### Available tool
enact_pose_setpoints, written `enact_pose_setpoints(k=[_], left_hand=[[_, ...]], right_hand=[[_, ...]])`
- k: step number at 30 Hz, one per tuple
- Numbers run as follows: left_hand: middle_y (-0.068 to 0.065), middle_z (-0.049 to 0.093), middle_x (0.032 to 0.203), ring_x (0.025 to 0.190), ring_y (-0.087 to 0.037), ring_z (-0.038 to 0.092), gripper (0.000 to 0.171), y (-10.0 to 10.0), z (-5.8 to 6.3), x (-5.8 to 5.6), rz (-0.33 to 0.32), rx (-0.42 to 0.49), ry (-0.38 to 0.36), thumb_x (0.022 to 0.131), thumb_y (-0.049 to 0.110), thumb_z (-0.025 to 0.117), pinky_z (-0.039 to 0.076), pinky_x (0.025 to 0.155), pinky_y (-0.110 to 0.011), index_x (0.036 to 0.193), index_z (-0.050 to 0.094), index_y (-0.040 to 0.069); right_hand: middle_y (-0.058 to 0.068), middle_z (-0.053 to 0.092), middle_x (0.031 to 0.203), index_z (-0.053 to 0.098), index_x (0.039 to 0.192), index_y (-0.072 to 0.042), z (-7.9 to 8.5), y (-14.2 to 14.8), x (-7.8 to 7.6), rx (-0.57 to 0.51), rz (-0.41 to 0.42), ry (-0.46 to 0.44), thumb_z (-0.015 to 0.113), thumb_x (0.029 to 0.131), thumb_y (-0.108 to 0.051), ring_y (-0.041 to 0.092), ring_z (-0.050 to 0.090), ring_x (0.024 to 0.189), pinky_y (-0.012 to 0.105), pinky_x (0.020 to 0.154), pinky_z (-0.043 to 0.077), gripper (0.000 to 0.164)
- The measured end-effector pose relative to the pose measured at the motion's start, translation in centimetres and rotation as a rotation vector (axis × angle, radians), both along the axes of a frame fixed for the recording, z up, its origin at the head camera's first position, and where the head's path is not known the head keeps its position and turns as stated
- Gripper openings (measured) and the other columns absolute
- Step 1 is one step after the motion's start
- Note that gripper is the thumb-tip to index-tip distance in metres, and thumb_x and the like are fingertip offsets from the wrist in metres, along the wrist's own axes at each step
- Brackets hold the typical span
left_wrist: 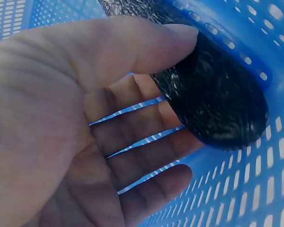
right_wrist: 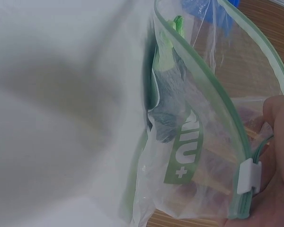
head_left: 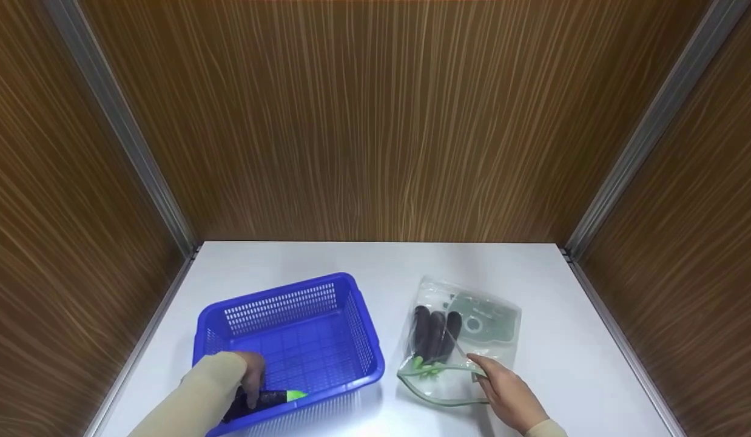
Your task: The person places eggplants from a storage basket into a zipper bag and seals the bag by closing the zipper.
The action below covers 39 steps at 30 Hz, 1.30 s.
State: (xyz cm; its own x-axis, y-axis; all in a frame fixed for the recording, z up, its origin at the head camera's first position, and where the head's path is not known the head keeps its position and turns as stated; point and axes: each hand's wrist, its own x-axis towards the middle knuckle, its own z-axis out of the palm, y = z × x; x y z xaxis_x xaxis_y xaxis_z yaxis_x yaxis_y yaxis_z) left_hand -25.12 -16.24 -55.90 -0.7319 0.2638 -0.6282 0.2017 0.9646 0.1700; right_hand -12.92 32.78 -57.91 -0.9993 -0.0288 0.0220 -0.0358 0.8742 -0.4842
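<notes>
Inside a blue plastic basket [head_left: 303, 346], my left hand [head_left: 252, 373] holds a dark eggplant [head_left: 271, 399] with a bright green stem end. The left wrist view shows the thumb over the eggplant [left_wrist: 222, 99] and the fingers spread beneath it. On the right, a clear zipper bag [head_left: 488, 318] with green print lies with its mouth parted toward me. Several dark eggplants [head_left: 437, 334] lie in it side by side, green ends toward the mouth. My right hand [head_left: 512, 394] pinches the mouth's right corner, beside a white slider [right_wrist: 249, 176].
A white tabletop [head_left: 381, 258] carries the basket at left and the bag at right, with a gap between. Wood-grain panels [head_left: 375, 121] stand behind and on both sides, joined by grey metal strips [head_left: 127, 121]. The basket's slotted walls rise around my left hand.
</notes>
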Motion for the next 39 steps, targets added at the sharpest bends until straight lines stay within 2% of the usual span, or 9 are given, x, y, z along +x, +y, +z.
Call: enact_pose_setpoints(k=[4, 6, 9, 14, 20, 25, 31, 36, 39], left_hand=[[-0.008, 0.063, 0.081, 0.078, -0.028, 0.062, 0.029, -0.1, 0.3, 0.0, 0.011, -0.013, -0.016, 0.059, 0.006, 0.087, 0.055, 0.074, -0.046, 0.078, 0.065, 0.006], [-0.009, 0.063, 0.081, 0.079, -0.029, 0.062, 0.031, -0.3, 0.7, 0.0, 0.019, -0.002, 0.008, 0.059, 0.007, 0.088, 0.055, 0.075, -0.046, 0.078, 0.064, 0.004], [-0.009, 0.063, 0.08, 0.08, -0.028, 0.062, 0.032, -0.6, 1.8, -0.1, 0.05, 0.071, 0.08, 0.06, 0.009, 0.088, 0.054, 0.076, -0.046, 0.081, 0.064, 0.002], [-0.005, 0.063, 0.078, 0.075, -0.022, 0.061, 0.035, -1.0, 3.7, -0.1, 0.06, 0.245, 0.216, 0.063, 0.015, 0.086, 0.053, 0.072, -0.043, 0.089, 0.067, 0.003], [0.001, 0.06, 0.078, 0.069, -0.015, 0.058, 0.031, 0.6, 6.3, 0.8, 0.019, 0.408, 0.327, 0.074, 0.028, 0.081, 0.051, 0.067, -0.036, 0.092, 0.064, 0.01], [0.006, 0.059, 0.078, 0.067, -0.011, 0.054, 0.031, 3.8, 8.0, 2.9, -0.087, 0.549, 0.429, 0.081, 0.041, 0.074, 0.047, 0.062, -0.032, 0.094, 0.063, 0.015], [0.012, 0.056, 0.077, 0.067, -0.007, 0.051, 0.031, 9.6, 9.1, 6.0, -0.243, 0.643, 0.47, 0.081, 0.047, 0.072, 0.043, 0.061, -0.026, 0.091, 0.062, 0.019], [0.014, 0.057, 0.079, 0.069, -0.004, 0.05, 0.034, 14.0, 8.2, 7.8, -0.371, 0.663, 0.49, 0.081, 0.048, 0.072, 0.042, 0.064, -0.022, 0.093, 0.064, 0.017], [0.013, 0.057, 0.078, 0.068, -0.003, 0.049, 0.034, 16.7, 7.0, 8.5, -0.404, 0.664, 0.497, 0.081, 0.048, 0.071, 0.042, 0.062, -0.019, 0.091, 0.064, 0.016]], right_hand=[[0.007, 0.057, 0.134, 0.053, 0.135, -0.017, 0.0, 0.1, -0.1, -0.002, 0.009, 0.014, 0.054, 0.097, -0.016, 0.03, 0.053, 0.123, 0.051, 0.1, 0.04, 0.039], [0.007, 0.056, 0.134, 0.053, 0.135, -0.017, 0.0, 0.2, -0.1, -0.004, 0.01, 0.016, 0.055, 0.097, -0.015, 0.03, 0.052, 0.124, 0.051, 0.1, 0.04, 0.039], [0.007, 0.056, 0.134, 0.053, 0.135, -0.016, 0.0, 0.3, -0.1, -0.006, 0.007, 0.028, 0.055, 0.096, -0.014, 0.03, 0.052, 0.124, 0.051, 0.1, 0.04, 0.039], [0.008, 0.058, 0.133, 0.055, 0.133, -0.015, -0.2, 0.6, 0.2, -0.018, 0.008, 0.086, 0.058, 0.095, -0.013, 0.03, 0.054, 0.122, 0.049, 0.1, 0.041, 0.038], [0.011, 0.06, 0.129, 0.057, 0.132, -0.012, 0.1, 0.8, 0.0, -0.032, 0.023, 0.16, 0.059, 0.096, -0.015, 0.032, 0.057, 0.116, 0.05, 0.095, 0.044, 0.036], [0.011, 0.06, 0.129, 0.057, 0.132, -0.012, 0.8, 0.5, -0.6, -0.031, 0.008, 0.134, 0.051, 0.1, -0.026, 0.032, 0.058, 0.116, 0.051, 0.096, 0.044, 0.035], [0.014, 0.063, 0.123, 0.059, 0.13, -0.007, 2.1, 0.1, -1.2, -0.049, -0.042, 0.16, 0.045, 0.102, -0.033, 0.035, 0.06, 0.112, 0.053, 0.094, 0.044, 0.04], [0.019, 0.065, 0.118, 0.059, 0.128, -0.001, 3.4, -0.6, -1.5, -0.061, -0.063, 0.201, 0.041, 0.103, -0.035, 0.039, 0.061, 0.108, 0.055, 0.091, 0.046, 0.046], [0.022, 0.064, 0.118, 0.058, 0.128, 0.002, 4.1, -1.1, -1.5, -0.068, -0.076, 0.203, 0.039, 0.104, -0.036, 0.041, 0.06, 0.109, 0.056, 0.091, 0.045, 0.049]])
